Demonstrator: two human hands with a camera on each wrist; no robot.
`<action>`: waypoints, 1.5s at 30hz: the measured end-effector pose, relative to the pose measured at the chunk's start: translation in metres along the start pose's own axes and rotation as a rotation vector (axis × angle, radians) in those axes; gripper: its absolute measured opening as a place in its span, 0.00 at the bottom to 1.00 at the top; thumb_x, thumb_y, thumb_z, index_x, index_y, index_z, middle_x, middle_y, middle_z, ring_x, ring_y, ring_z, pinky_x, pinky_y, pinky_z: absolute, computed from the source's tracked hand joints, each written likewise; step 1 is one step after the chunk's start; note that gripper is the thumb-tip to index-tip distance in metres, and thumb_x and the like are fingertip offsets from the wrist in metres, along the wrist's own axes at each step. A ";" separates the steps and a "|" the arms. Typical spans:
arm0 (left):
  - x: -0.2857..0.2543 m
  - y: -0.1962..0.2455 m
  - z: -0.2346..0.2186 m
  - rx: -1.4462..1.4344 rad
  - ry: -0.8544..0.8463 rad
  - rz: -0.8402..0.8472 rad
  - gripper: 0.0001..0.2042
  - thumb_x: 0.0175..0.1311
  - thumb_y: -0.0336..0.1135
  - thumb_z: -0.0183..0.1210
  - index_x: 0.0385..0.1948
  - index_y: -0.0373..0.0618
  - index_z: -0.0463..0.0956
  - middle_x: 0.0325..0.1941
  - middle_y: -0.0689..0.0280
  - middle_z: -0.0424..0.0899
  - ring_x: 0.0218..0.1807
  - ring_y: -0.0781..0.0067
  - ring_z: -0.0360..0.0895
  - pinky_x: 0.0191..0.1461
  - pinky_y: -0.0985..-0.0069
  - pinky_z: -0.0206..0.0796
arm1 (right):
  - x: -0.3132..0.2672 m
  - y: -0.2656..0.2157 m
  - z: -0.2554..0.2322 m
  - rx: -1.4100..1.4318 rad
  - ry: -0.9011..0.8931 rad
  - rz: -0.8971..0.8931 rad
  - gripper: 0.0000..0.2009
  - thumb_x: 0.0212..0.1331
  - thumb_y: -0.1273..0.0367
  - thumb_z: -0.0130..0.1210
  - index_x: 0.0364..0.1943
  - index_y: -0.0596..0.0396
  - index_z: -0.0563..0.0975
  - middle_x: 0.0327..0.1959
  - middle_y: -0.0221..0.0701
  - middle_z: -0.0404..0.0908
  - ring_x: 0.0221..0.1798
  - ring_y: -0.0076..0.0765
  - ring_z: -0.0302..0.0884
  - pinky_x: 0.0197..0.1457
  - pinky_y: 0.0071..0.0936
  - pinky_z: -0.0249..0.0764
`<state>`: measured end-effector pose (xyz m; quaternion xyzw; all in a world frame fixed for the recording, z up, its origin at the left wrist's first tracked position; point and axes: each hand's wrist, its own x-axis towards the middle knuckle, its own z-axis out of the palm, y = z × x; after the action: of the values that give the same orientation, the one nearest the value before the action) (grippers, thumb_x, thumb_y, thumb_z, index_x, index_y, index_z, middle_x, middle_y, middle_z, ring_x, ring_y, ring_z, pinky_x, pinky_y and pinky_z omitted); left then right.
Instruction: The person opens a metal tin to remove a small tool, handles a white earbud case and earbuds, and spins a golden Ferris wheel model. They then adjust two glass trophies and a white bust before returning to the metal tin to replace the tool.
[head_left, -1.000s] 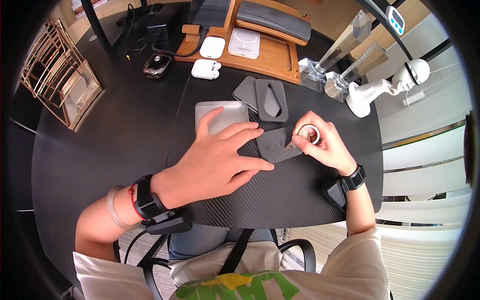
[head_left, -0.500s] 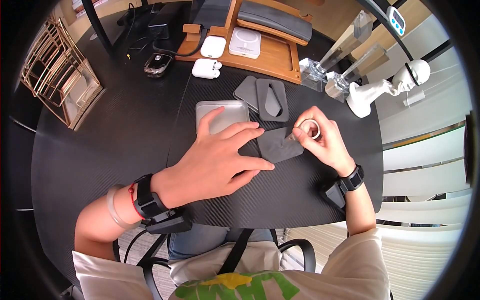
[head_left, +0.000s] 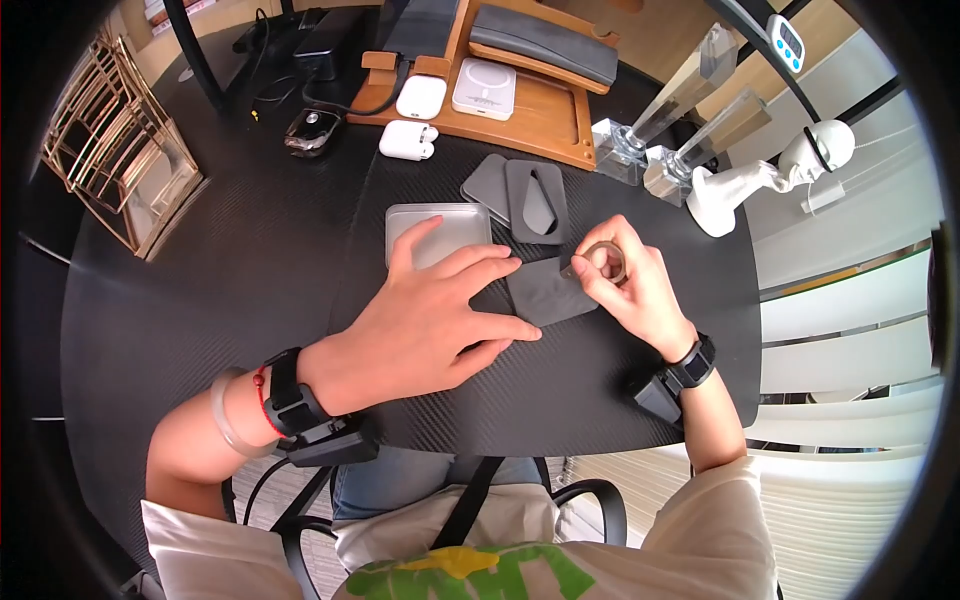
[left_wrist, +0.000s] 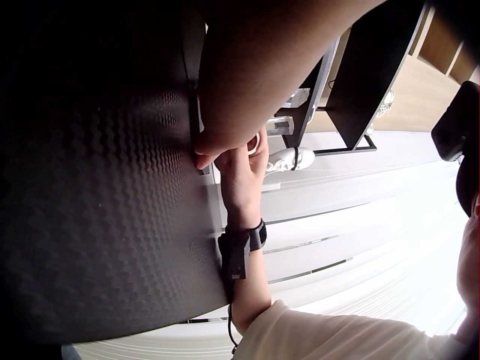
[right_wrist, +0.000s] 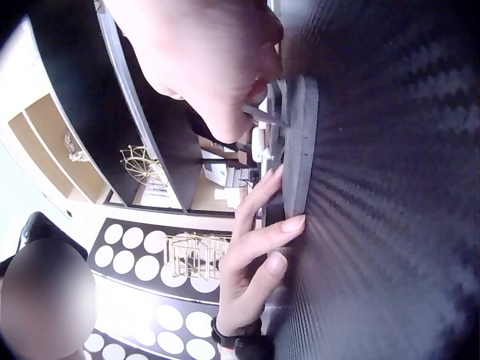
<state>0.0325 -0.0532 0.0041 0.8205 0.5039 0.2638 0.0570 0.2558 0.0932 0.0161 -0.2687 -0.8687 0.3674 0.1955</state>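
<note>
My right hand point(head_left: 632, 290) pinches a small ring-shaped piece point(head_left: 612, 258) with a narrow flat end between thumb and fingers. That flat end point(right_wrist: 264, 116) points at a dark grey foam pad point(head_left: 548, 298), at its upper right edge in the head view. On the table, the pad lies flat; the right wrist view shows the pad's thick side point(right_wrist: 302, 142). My left hand point(head_left: 425, 320) is spread, its fingertips at the pad's left edge. Beneath the left index finger sits an open silver metal tin point(head_left: 455, 222), partly hidden by the hand.
Beyond the pad lie a grey foam piece with a teardrop cutout point(head_left: 553, 180) and another grey pad point(head_left: 482, 180). White earbuds point(head_left: 408, 141), a wooden stand point(head_left: 560, 130), clear blocks point(head_left: 620, 150) and a white figurine point(head_left: 715, 200) stand farther back. A gold wire rack point(head_left: 120, 160) is at left.
The ring in my right hand has tilted, and its flat end has shifted from over the pad's middle toward the far edge. My left hand keeps its pose.
</note>
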 end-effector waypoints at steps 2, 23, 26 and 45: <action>0.000 0.000 0.000 0.004 -0.011 0.005 0.12 0.61 0.40 0.62 0.44 0.74 0.85 0.59 0.65 0.76 0.66 0.66 0.68 0.72 0.43 0.39 | 0.002 0.005 -0.001 0.021 0.040 -0.004 0.07 0.64 0.72 0.58 0.39 0.56 0.71 0.17 0.22 0.68 0.20 0.12 0.62 0.24 0.15 0.60; 0.000 -0.001 0.000 0.007 -0.006 0.004 0.12 0.60 0.39 0.63 0.44 0.74 0.84 0.59 0.65 0.76 0.66 0.66 0.68 0.71 0.43 0.40 | 0.001 -0.002 -0.016 0.021 -0.113 0.024 0.07 0.64 0.70 0.57 0.39 0.57 0.72 0.18 0.23 0.72 0.20 0.14 0.65 0.24 0.18 0.61; -0.001 0.000 0.000 0.010 0.000 0.013 0.12 0.60 0.39 0.63 0.44 0.74 0.84 0.59 0.65 0.76 0.66 0.66 0.68 0.71 0.43 0.40 | 0.003 0.011 -0.016 -0.015 -0.049 -0.047 0.06 0.64 0.71 0.57 0.39 0.57 0.72 0.17 0.23 0.71 0.20 0.13 0.63 0.24 0.17 0.59; -0.001 0.001 0.000 -0.007 -0.011 -0.010 0.14 0.58 0.38 0.64 0.44 0.75 0.84 0.60 0.66 0.75 0.67 0.66 0.67 0.72 0.43 0.39 | 0.002 0.017 -0.022 0.079 -0.141 -0.029 0.06 0.63 0.71 0.58 0.37 0.56 0.73 0.17 0.22 0.73 0.20 0.13 0.63 0.23 0.17 0.57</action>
<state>0.0327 -0.0543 0.0045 0.8193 0.5067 0.2607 0.0636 0.2719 0.1158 0.0183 -0.2218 -0.8688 0.4167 0.1495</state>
